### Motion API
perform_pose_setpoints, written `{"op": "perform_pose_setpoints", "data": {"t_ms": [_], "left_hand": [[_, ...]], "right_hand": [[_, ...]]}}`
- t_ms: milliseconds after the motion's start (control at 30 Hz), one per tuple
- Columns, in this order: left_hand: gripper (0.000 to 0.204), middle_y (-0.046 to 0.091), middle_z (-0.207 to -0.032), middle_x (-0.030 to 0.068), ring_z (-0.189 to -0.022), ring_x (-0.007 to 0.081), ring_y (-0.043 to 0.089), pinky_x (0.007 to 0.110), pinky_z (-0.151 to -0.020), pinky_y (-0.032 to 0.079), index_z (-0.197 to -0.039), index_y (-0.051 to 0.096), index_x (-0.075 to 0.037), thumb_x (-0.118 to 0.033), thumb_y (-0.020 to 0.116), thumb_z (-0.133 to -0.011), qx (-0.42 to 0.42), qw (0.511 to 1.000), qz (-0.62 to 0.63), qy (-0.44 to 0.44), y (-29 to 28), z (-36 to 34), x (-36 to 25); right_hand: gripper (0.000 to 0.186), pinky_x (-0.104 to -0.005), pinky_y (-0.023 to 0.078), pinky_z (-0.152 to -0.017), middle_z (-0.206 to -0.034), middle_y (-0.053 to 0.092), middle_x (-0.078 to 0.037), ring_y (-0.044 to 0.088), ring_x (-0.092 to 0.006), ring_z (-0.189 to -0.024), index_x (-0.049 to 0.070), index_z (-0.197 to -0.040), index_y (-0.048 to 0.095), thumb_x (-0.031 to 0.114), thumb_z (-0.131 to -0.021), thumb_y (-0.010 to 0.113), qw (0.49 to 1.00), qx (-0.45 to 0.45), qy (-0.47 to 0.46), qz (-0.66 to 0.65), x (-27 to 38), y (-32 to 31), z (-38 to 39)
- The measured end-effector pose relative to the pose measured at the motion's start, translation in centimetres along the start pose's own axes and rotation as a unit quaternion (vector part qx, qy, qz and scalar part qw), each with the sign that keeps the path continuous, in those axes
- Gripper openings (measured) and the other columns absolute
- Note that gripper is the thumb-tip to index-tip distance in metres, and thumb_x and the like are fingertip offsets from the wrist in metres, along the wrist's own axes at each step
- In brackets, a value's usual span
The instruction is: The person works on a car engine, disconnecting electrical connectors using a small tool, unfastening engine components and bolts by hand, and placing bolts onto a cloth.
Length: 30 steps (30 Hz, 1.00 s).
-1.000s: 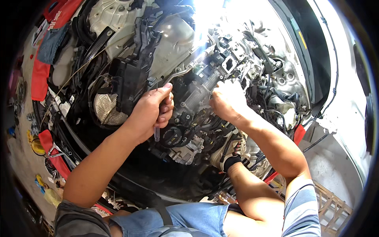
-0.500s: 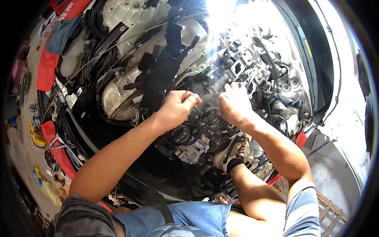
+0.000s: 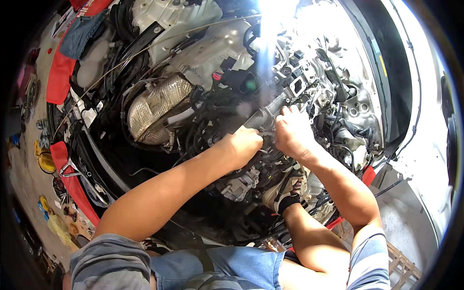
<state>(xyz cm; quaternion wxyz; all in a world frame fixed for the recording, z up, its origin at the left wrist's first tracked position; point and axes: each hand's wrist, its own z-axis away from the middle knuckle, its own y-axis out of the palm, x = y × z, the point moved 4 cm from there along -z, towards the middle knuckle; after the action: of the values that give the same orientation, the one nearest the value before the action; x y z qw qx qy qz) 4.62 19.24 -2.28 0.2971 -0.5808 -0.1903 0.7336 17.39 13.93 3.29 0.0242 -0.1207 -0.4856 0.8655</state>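
My left hand (image 3: 246, 146) is closed low over the middle of the engine (image 3: 237, 183), its fingers curled down among the parts. What it grips, if anything, is hidden. Just to its right, my right hand (image 3: 294, 131) is also closed, fingertips tucked against the engine's metal parts; what they hold cannot be made out. A small gap parts the two hands. Beyond the left hand is a dark, partly smeared black part (image 3: 241, 87). A ribbed grey strip (image 3: 268, 108) runs toward the bright glare.
A crinkled silver heat shield (image 3: 154, 108) stands left of the engine. My shoe (image 3: 285, 193) rests among parts near the right forearm. Red covers (image 3: 60, 82) line the bay's edge, with metal tools (image 3: 72, 166) on one. A thin rod (image 3: 159, 43) slants across the far left.
My left hand has moved right and down, closer to the right hand. The long black panel beyond it has left its place, baring the pale surface and heat shield. My right hand has barely shifted.
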Motion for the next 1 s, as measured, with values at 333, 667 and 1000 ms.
{"op": "perform_pose_setpoints", "data": {"t_ms": [333,667,1000], "left_hand": [[0.011,0.062,-0.101,0.0124,-0.096,0.0359,0.066,0.045,-0.078,0.058,-0.088,0.068,-0.002,-0.002,0.069,-0.078,-0.152,0.982,0.110,0.013,-0.1,1.0,0.2],[0.038,0.069,-0.098,0.0174,-0.099,0.0408,0.065,0.048,-0.082,0.053,-0.115,0.054,-0.006,0.008,0.059,-0.080,-0.128,0.962,0.240,-0.010,-0.2,1.2,0.2],[0.040,0.067,-0.102,0.0184,-0.099,0.0400,0.064,0.050,-0.082,0.051,-0.118,0.055,-0.008,0.009,0.056,-0.082,-0.139,0.960,0.234,0.061,0.1,1.3,0.2]], "right_hand": [[0.018,-0.0440,0.045,-0.086,-0.103,0.061,-0.013,0.055,-0.0296,-0.104,0.004,-0.088,0.071,0.016,-0.076,0.067,1.000,0.008,-0.006,0.015,-0.1,0.4,-0.1],[0.020,-0.0461,0.044,-0.089,-0.099,0.062,-0.012,0.056,-0.0288,-0.103,0.004,-0.088,0.071,0.019,-0.076,0.066,0.998,0.008,-0.040,0.046,-0.6,0.2,0.2],[0.018,-0.0454,0.045,-0.084,-0.095,0.062,-0.017,0.056,-0.0327,-0.097,0.002,-0.084,0.067,0.016,-0.072,0.066,0.998,0.004,-0.060,0.015,-0.8,0.2,-0.2]]}}
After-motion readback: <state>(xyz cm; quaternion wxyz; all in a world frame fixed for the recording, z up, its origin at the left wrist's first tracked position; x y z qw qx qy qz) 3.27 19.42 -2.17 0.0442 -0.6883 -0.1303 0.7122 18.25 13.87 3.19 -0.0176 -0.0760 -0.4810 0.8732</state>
